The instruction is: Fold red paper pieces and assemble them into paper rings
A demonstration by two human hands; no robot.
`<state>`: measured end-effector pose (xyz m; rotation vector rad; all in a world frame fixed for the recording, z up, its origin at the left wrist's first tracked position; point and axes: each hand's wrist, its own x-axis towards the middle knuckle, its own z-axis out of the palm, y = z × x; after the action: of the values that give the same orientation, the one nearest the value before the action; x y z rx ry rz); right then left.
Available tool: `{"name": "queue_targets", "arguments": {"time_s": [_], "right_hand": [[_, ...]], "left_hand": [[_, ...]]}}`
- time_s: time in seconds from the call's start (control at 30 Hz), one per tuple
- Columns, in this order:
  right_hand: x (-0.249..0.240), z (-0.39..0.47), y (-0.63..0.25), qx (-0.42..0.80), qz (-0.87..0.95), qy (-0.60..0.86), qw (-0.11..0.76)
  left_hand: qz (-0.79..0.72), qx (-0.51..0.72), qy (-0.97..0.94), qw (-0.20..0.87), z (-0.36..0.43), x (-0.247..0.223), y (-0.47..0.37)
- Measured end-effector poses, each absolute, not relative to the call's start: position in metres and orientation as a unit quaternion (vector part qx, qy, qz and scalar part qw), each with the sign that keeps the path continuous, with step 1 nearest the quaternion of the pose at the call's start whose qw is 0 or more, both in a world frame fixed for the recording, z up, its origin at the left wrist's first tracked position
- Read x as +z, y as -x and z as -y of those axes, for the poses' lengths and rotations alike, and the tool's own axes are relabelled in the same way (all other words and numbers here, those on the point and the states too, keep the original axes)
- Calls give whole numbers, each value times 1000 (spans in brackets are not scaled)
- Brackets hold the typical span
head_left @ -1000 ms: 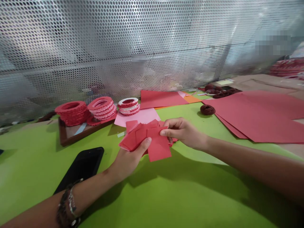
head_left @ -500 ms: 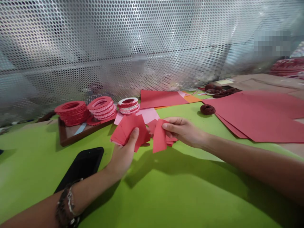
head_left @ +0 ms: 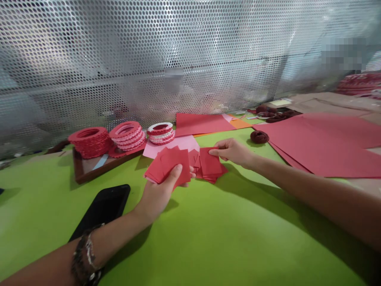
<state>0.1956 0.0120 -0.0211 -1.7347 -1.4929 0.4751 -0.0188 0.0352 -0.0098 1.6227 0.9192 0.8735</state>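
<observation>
My left hand (head_left: 162, 188) grips a fanned bunch of red paper pieces (head_left: 169, 165), thumb on top and fingers beneath. To its right, my right hand (head_left: 232, 153) pinches one red paper piece (head_left: 208, 159) at its upper right edge. That piece hangs over a loose pile of red paper pieces (head_left: 219, 174) lying on the green table (head_left: 238, 234); whether it touches the pile I cannot tell. A pale pink sheet (head_left: 184, 145) lies just behind the held bunch.
A brown tray (head_left: 79, 174) holds stacks of red and pink scalloped rings (head_left: 89, 141). A black phone (head_left: 102, 210) lies beside my left forearm. Large red sheets (head_left: 327, 147) and a dark red yarn ball (head_left: 259, 137) sit to the right. A perforated metal screen (head_left: 190, 51) stands behind.
My right hand has moved slightly right and away from me, taking its paper piece from beside the left-hand bunch to over the pile. The left-hand bunch has shifted slightly right.
</observation>
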Motion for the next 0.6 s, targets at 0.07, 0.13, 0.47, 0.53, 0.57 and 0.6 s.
{"name": "queue_targets", "arguments": {"time_s": [0.07,0.13,0.47,0.53,0.57,0.6], "right_hand": [[-23,-13,-198,139,592,693,388],[-22,-11,-193,101,597,685,407],[-12,15,-135,248,690,521,436],[-10,13,-140,272,674,520,447],[-9,12,-144,276,669,525,448],[-7,10,-147,275,666,532,444]], "left_hand": [[-379,355,-670,531,-34,-8,19],[-377,345,-663,547,-35,-9,19],[-364,270,-681,575,-33,-11,17],[-402,278,-660,571,-30,-8,16],[-419,280,-650,569,-30,-7,15],[-433,279,-642,569,-29,-6,15]]}}
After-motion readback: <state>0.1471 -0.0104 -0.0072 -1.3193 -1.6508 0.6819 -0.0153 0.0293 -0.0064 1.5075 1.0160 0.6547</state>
